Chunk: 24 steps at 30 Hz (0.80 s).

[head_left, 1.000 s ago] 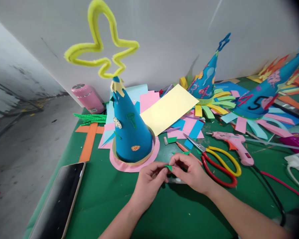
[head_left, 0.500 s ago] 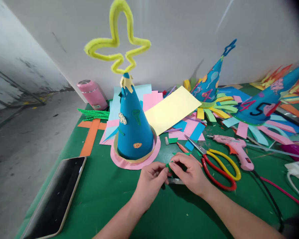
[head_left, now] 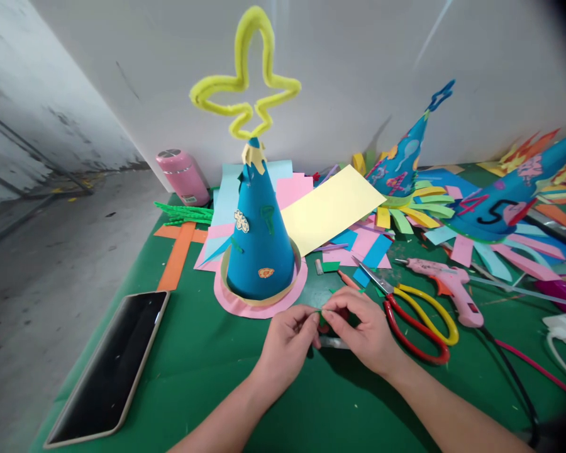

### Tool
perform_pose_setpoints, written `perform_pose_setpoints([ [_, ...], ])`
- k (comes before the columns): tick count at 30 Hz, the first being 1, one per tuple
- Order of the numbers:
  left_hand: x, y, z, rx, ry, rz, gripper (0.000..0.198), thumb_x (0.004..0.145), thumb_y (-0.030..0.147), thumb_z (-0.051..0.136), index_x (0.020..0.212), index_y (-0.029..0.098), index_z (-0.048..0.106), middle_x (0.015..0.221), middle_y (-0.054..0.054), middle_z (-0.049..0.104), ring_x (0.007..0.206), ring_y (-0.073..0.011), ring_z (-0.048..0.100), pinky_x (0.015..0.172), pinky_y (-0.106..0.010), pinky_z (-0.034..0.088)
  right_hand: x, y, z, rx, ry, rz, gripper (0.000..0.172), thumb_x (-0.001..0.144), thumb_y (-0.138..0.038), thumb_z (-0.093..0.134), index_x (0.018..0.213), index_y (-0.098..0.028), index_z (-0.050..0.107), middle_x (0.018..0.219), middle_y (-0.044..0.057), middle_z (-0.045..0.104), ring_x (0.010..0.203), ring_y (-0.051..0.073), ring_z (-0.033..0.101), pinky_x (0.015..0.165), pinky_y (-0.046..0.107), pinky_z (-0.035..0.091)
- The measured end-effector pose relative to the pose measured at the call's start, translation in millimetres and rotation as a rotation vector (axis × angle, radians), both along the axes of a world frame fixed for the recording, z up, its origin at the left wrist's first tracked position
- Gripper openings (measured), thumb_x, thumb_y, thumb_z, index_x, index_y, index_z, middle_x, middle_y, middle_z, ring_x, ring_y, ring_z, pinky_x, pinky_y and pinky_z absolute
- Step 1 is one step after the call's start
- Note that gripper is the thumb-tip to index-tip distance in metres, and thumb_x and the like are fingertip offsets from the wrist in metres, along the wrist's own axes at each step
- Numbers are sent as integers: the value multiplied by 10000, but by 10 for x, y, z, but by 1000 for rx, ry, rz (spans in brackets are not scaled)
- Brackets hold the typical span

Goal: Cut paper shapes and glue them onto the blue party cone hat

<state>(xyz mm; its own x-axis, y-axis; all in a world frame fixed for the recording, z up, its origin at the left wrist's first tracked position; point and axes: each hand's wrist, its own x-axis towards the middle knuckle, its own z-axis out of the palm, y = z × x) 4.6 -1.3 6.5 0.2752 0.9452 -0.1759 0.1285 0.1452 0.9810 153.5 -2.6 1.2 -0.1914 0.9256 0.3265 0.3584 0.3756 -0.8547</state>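
Observation:
Between the fingertips of both hands is a small green paper piece (head_left: 321, 318), mostly covered by the fingers. My left hand (head_left: 290, 340) pinches it from the left, and my right hand (head_left: 361, 327) pinches it from the right. Under the hands lies a clear, shiny strip (head_left: 334, 343), partly hidden. Just behind them stands a blue paper cone hat (head_left: 259, 239) with a pink brim, small stickers, green shapes and a yellow pipe-cleaner outline (head_left: 255, 78) on its tip. To the right of my right hand rest scissors (head_left: 417, 318) with red and yellow handles.
A phone (head_left: 110, 368) lies at the left table edge. A pink hot glue gun (head_left: 448, 283) with its cord is at right. Behind are a pink bottle (head_left: 183, 177), green pipe cleaners (head_left: 183, 214), a pale yellow sheet (head_left: 332, 211) and two decorated cone hats (head_left: 403, 157).
The view has shifted slightly, so the hat and table items appear a little further right. Both hands keep their pinch, with less of the green paper showing between the fingers.

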Motion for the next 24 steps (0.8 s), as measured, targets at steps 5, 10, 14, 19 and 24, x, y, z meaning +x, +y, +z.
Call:
perform_pose_setpoints([
  [5,3,-14,-4,46,-6,52,222,784,264,468,623,133,545,470,30,465,476,-101,439,503,-220,345,-5,-12,-32,137,10,-9,68,753,-101,589,768,-150,634,673,34,598,641,131,551,589,254,453],
  [10,24,-43,-2,100,-29,128,198,772,245,483,633,130,564,466,46,437,454,-85,414,470,-197,328,-19,-49,-100,298,-57,10,130,741,-68,596,834,-145,644,721,57,604,652,138,565,568,260,464],
  [14,34,-51,7,79,-77,161,173,761,233,496,654,130,586,461,52,444,448,-79,416,467,-191,333,-30,-76,-118,362,-137,10,179,747,-57,579,891,-151,627,741,63,606,657,145,560,567,275,469],
  [19,15,-24,-46,-42,-204,132,150,771,240,522,730,128,613,499,38,508,480,-87,459,505,-201,361,-27,-64,-120,437,-232,26,201,750,-47,565,906,-162,618,734,64,612,641,151,540,555,293,452],
  [24,-2,-18,-109,-133,-336,96,144,772,239,544,781,126,633,540,19,539,524,-97,475,542,-213,371,-1,-47,-136,492,-298,17,205,753,-67,573,924,-169,621,723,57,612,625,150,516,543,295,431],
])
